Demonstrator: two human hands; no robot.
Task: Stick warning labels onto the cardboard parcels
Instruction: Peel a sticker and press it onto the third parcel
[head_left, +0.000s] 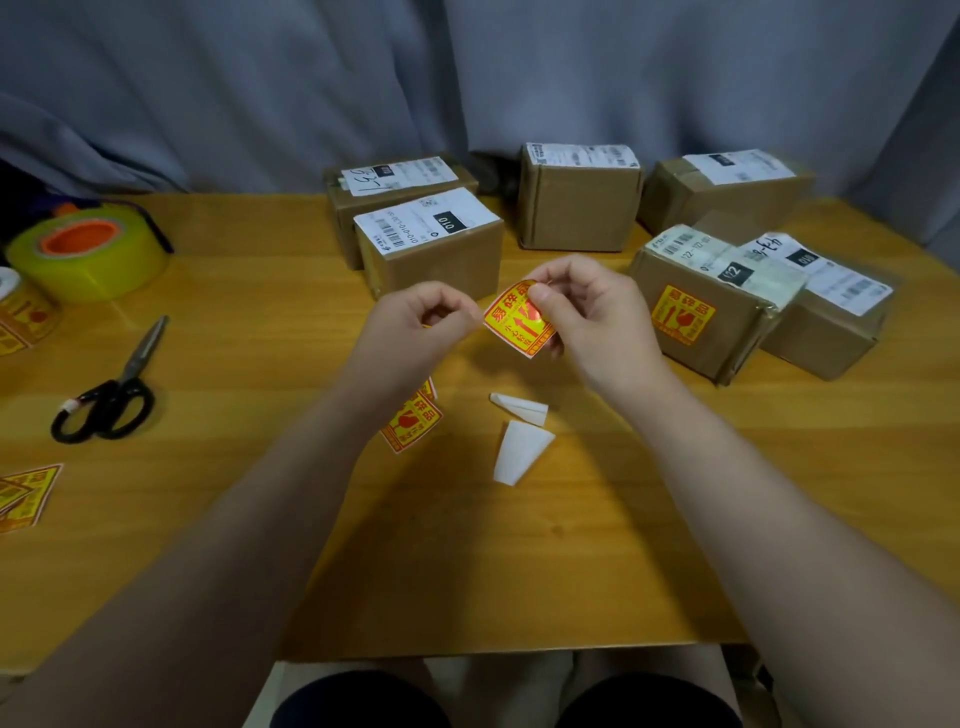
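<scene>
Wooden table (260, 322) backed by a grey curtain (260, 78).

Held above the table centre: one red-and-yellow warning label (511, 322), tilted, printed face up. Pinched at its top edge between thumb and fingers of the right hand (587, 317); pinched at its 9 o'clock corner by the left hand (415, 327). Both hands close together, clamped on the label, clear of the table. Presence of backing paper behind it: cannot tell.

Near, at 6 o'clock: two white backing scraps (519, 449) lying on the table. At 7 o'clock, partly under the left forearm: spare labels (410, 423). At 3 o'clock: labelled parcel (727, 353), already carrying a sticker (683, 314) on its near face. At 12 o'clock: bare parcel (447, 265), front face plain, shipping label (426, 223) on top. Further parcels (579, 208) behind, from 11 to 2 o'clock. Well apart at 9 o'clock: scissors (119, 384) and yellow tape roll (88, 254).

Step in hand, by judgement: freeing the label for application.

- Peel slowly from one corner.
- Keep fingertips at the margins, off the adhesive.
- Hold taut to prevent curling.
- Choose a plain cardboard face, clear of barcodes.
- Set one edge first, square to the box edge.
- Smooth across to expel bubbles.

Likely fault: adhesive folding over and bonding to itself.
</scene>
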